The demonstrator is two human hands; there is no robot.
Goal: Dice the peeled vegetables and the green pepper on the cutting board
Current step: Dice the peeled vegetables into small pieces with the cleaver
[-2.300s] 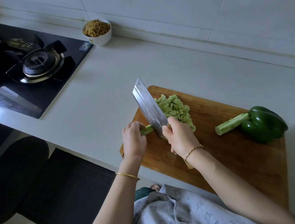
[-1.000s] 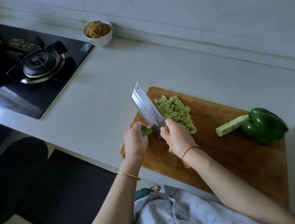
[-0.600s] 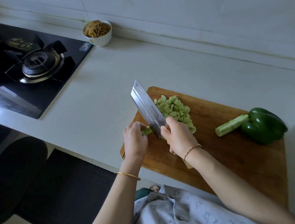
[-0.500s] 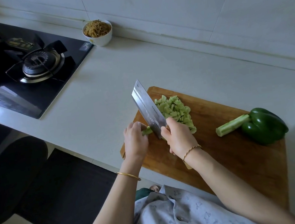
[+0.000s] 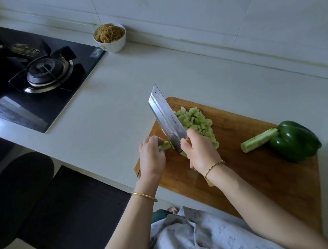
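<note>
At left hand (image 5: pixel 151 156), peeled stub (image 5: pixel 165 146), cleaver (image 5: pixel 166 118) beside

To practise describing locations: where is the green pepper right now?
In the head view, the green pepper lies at the right end of the cutting board, with the end of the uncut peeled stalk meeting its left side.

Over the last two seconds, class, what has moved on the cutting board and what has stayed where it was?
The cleaver dipped slightly, then rose back near its start; the right hand gripped its handle throughout. The left hand still holds the short stub beside the blade. The diced pile, peeled stalk, green pepper and cutting board stayed put.
</note>
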